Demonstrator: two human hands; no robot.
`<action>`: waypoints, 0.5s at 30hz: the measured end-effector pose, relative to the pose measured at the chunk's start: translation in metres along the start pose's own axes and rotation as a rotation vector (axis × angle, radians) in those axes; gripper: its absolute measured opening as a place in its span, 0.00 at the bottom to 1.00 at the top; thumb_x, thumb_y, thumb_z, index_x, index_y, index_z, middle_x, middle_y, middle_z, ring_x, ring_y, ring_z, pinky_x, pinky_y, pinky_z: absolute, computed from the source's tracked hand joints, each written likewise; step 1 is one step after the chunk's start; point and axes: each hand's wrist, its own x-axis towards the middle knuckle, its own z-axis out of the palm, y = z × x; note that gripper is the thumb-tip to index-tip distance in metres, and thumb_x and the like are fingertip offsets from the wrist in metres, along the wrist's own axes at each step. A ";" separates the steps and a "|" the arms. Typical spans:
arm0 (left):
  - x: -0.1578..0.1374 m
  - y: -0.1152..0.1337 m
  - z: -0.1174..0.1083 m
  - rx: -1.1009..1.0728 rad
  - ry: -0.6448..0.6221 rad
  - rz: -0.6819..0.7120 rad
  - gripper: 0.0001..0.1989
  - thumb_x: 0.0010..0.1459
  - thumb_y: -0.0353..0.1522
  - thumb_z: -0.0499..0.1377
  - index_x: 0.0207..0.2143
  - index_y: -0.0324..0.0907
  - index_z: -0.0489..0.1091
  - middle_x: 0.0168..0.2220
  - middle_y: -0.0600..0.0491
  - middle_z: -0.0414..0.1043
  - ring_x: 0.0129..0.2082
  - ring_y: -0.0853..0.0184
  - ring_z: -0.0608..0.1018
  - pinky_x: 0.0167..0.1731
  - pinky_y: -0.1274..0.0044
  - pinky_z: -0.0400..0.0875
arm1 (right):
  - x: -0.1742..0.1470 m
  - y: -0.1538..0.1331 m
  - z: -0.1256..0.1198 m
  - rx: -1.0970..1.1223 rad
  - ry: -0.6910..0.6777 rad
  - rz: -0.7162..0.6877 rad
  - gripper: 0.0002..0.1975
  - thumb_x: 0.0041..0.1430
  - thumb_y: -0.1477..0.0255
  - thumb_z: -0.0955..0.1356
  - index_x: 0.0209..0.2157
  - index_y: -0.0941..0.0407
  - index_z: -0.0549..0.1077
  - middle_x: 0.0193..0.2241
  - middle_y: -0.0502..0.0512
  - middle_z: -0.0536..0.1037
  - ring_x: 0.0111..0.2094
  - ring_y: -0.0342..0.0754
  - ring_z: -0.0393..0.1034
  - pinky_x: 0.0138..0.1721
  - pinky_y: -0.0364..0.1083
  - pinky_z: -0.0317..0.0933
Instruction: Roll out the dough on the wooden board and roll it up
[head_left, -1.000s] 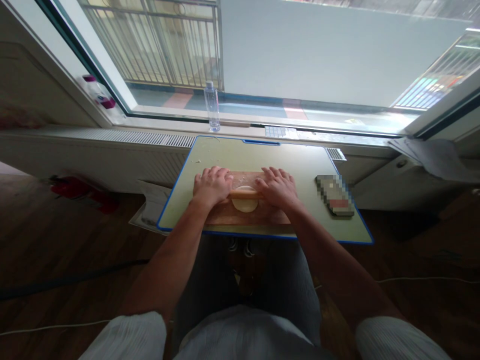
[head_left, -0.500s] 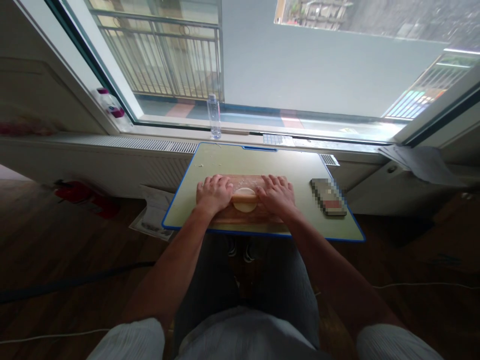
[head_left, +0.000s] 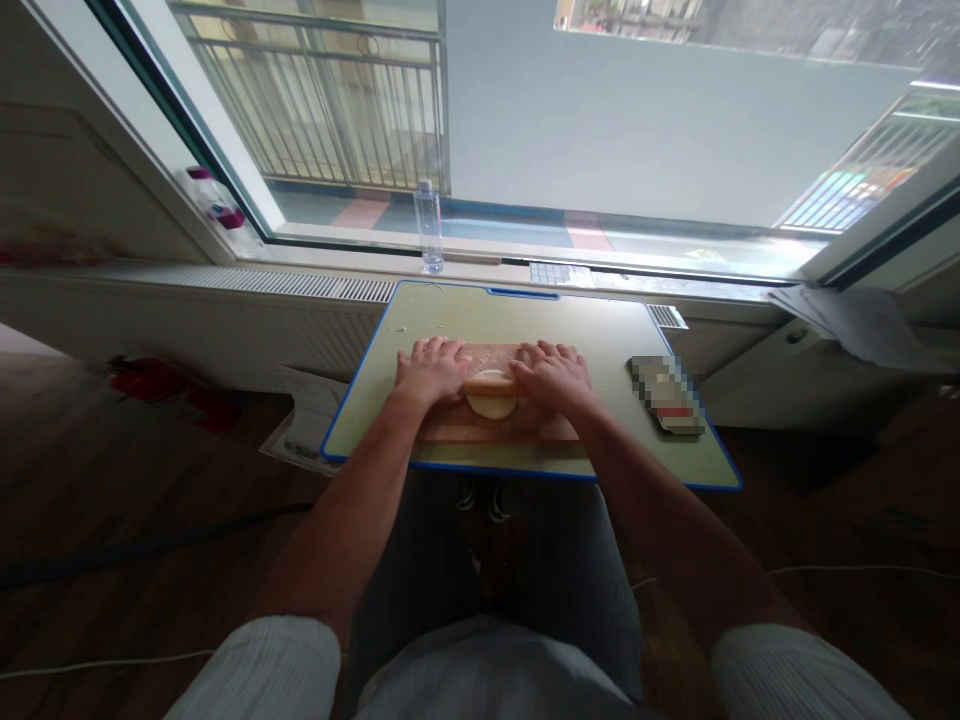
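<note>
A short wooden rolling pin (head_left: 491, 385) lies across a flat round of pale dough (head_left: 491, 408). My left hand (head_left: 431, 370) is over the pin's left end, palm down, fingers bent forward. Over the right end, my right hand (head_left: 553, 372) presses in the same way, its thumb along the pin. Both ends of the pin are hidden under the palms. More of the dough shows on my side of the pin than beyond it. Beneath is a wooden board (head_left: 510, 430) with a dusting of flour towards its far side.
The board rests on a pale green table (head_left: 600, 330) with a blue rim. At its right lies a phone-like object (head_left: 666, 395), blurred out. A clear bottle (head_left: 429, 228) stands on the windowsill, and papers (head_left: 840, 315) lie at the right. Small crumbs are at the table's far left.
Both hands have pushed the rolling pin slightly away from me, towards the dough's far edge. The view has shifted a little.
</note>
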 end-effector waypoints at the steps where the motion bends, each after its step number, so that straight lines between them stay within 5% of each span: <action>1: 0.003 0.000 0.000 0.001 0.000 0.005 0.29 0.73 0.49 0.43 0.69 0.58 0.68 0.76 0.50 0.61 0.74 0.49 0.62 0.70 0.45 0.56 | 0.002 0.000 0.000 -0.002 0.002 -0.007 0.32 0.74 0.47 0.57 0.70 0.45 0.70 0.74 0.57 0.66 0.70 0.67 0.60 0.69 0.67 0.54; 15: 0.021 -0.006 0.004 -0.029 0.022 -0.003 0.27 0.73 0.47 0.45 0.66 0.58 0.71 0.73 0.50 0.66 0.70 0.49 0.67 0.69 0.47 0.60 | 0.023 -0.006 -0.013 -0.049 -0.051 0.025 0.37 0.73 0.45 0.57 0.64 0.56 0.76 0.66 0.70 0.72 0.67 0.69 0.62 0.68 0.70 0.51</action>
